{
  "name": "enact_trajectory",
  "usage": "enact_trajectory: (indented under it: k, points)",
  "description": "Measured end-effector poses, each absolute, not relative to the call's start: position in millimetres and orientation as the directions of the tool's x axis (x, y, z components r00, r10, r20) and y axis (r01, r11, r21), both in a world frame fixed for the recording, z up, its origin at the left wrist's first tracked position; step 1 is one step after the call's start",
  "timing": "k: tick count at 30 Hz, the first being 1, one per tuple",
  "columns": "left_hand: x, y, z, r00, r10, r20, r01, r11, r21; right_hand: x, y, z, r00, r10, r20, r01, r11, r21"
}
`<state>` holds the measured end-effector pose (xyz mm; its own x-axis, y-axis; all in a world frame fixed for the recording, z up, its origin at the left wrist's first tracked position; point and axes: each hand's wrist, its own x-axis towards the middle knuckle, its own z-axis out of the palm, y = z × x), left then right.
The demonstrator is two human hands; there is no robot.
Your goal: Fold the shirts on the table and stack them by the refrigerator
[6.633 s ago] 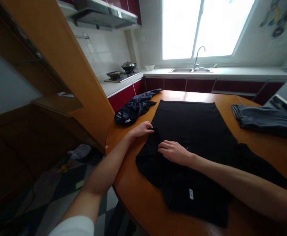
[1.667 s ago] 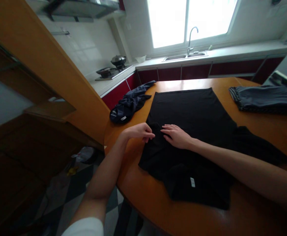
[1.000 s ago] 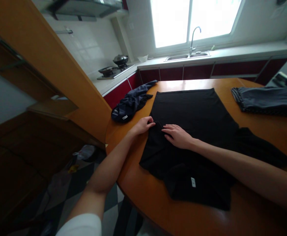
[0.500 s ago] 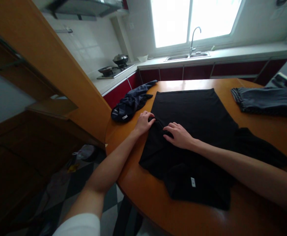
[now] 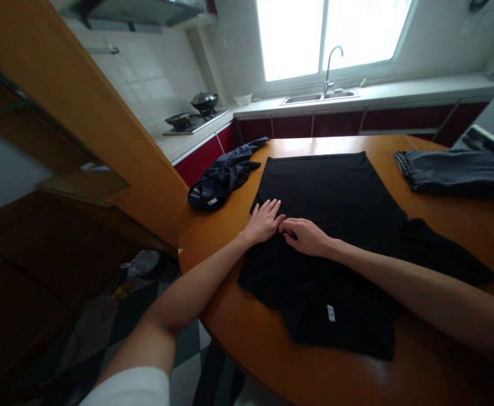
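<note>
A black T-shirt (image 5: 335, 192) lies spread on the wooden table, hem toward the window and neck with a small white label toward me. One sleeve sticks out to the right; the left one appears folded in. My left hand (image 5: 264, 221) rests flat on the shirt's left side, fingers stretched out and holding nothing. Touching its thumb side, my right hand (image 5: 306, 235) has curled fingers closed on the shirt's fabric. The exact bit of cloth between those fingertips is hard to see.
Beyond my left hand, a crumpled dark blue garment (image 5: 224, 177) lies at the left edge of the round wooden table (image 5: 251, 349). Folded grey-blue clothes (image 5: 454, 169) lie at the right. A wooden partition (image 5: 115, 124) rises at the left. Counter, stove and sink (image 5: 301, 99) stand behind.
My left hand has let go of the shirt's left edge, moved right and flattened beside my right hand. The sleeve-side fold there looks flatter. My right hand has barely moved.
</note>
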<state>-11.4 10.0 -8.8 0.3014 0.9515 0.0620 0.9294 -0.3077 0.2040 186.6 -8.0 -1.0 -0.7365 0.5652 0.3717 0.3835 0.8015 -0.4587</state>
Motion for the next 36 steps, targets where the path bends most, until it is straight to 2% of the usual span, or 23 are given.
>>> enact_trajectory:
  k: [4, 7, 11, 15, 18, 21, 24, 28, 36]
  points:
    - [-14, 11, -7, 0.277, 0.958, 0.081, 0.920, -0.288, 0.264, 186, -9, 0, -0.702, 0.560, 0.440, 0.325, 0.802, -0.501]
    - [-14, 10, -6, 0.237, 0.966, 0.105, 0.918, -0.258, 0.301, 186, -9, -2, -0.690, 0.594, 0.414, 0.386, 0.786, -0.483]
    - [-13, 11, -7, 0.235, 0.969, 0.077, 0.935, -0.247, 0.255, 185, -7, -5, -0.710, 0.633, 0.309, 0.498, 0.762, -0.415]
    - [-12, 12, -8, 0.236, 0.969, 0.077, 0.941, -0.247, 0.230, 184, -7, -3, -0.702, 0.653, 0.284, 0.536, 0.747, -0.393]
    - [-13, 10, -4, 0.215, 0.968, 0.127, 0.947, -0.238, 0.214, 185, -8, 0, -0.704, 0.657, 0.270, 0.544, 0.743, -0.390]
    - [-14, 3, 2, 0.234, 0.953, 0.191, 0.954, -0.263, 0.144, 186, -9, 2, -0.700, 0.663, 0.265, 0.555, 0.739, -0.381]
    - [-12, -7, 4, 0.256, 0.954, 0.156, 0.960, -0.270, 0.078, 186, -9, 2, -0.683, 0.686, 0.249, 0.595, 0.721, -0.355]
    - [-8, -17, -4, 0.242, 0.966, 0.086, 0.966, -0.249, 0.076, 186, -9, 3, -0.666, 0.714, 0.216, 0.643, 0.696, -0.320]
    - [-8, -13, -18, 0.311, 0.940, 0.137, 0.944, -0.323, 0.068, 187, -9, 3, -0.669, 0.708, 0.224, 0.638, 0.703, -0.314]
